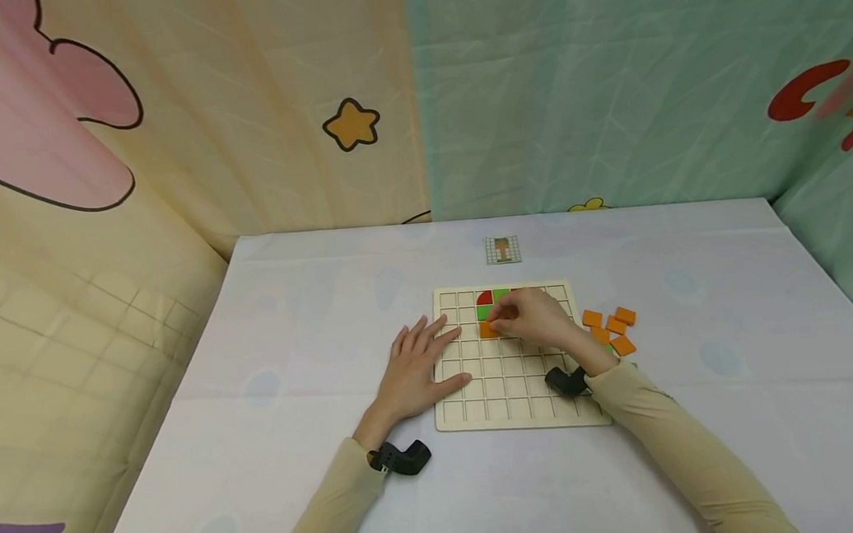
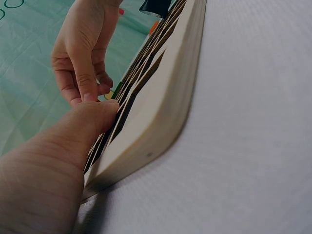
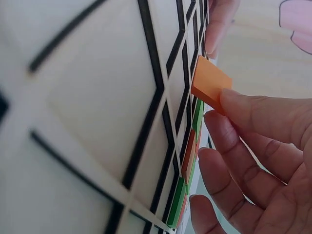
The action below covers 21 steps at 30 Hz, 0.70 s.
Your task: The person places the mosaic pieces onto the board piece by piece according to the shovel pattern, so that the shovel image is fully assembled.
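Observation:
A pale wooden grid board (image 1: 473, 395) lies on the table with red and green tiles near its top; one green tile (image 1: 485, 312) sits just above an orange square tile (image 1: 488, 330). My right hand (image 1: 537, 318) reaches over the board and pinches that orange tile (image 3: 210, 84) between thumb and index finger. Seen from the right wrist, the tile is tilted with one edge at the grid. My left hand (image 1: 417, 370) rests along the board's left edge, fingers spread and straight. Its thumb (image 2: 97, 117) lies over the board's rim in the left wrist view.
Several loose orange tiles (image 1: 623, 345) lie right of the board, with a bit of green showing among them under my right forearm. Behind the board is a small card (image 1: 503, 250) printed with a grid pattern. Fabric curtains (image 1: 592, 81) stand behind the white-covered table (image 1: 312, 324).

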Tool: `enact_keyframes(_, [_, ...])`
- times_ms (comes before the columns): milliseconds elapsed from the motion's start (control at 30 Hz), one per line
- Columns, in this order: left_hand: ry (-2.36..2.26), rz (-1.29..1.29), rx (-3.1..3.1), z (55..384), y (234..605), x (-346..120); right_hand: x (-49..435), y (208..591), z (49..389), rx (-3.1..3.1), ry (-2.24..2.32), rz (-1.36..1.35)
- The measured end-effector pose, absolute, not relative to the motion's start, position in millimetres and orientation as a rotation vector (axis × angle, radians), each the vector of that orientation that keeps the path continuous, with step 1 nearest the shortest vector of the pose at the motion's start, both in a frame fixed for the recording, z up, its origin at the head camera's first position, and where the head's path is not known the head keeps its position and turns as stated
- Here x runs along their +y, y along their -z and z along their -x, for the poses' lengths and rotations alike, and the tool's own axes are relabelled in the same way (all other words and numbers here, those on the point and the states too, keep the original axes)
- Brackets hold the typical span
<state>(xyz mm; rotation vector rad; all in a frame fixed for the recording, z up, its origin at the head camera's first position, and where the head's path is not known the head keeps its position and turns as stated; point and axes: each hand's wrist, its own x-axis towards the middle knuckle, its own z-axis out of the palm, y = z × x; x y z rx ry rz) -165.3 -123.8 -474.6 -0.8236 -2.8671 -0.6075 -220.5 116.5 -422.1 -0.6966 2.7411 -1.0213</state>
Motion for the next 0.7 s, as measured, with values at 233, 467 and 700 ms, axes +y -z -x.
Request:
enact_keyframes(233, [0.611, 0.818, -2.874, 165.1, 474.4, -123.8, 116.0, 421.1, 220.0, 2.762, 0.988, 0.674])
enact_keyframes(467, [0.607, 0.818, -2.877, 164.9, 474.1, -123.6, 115.7, 421.0, 219.9, 2.77, 0.979, 0.671])
enact_keyframes(700, [0.601, 0.815, -2.887, 164.6, 472.3, -123.6, 119.1, 419.4, 218.5, 2.801, 0.969, 0.672])
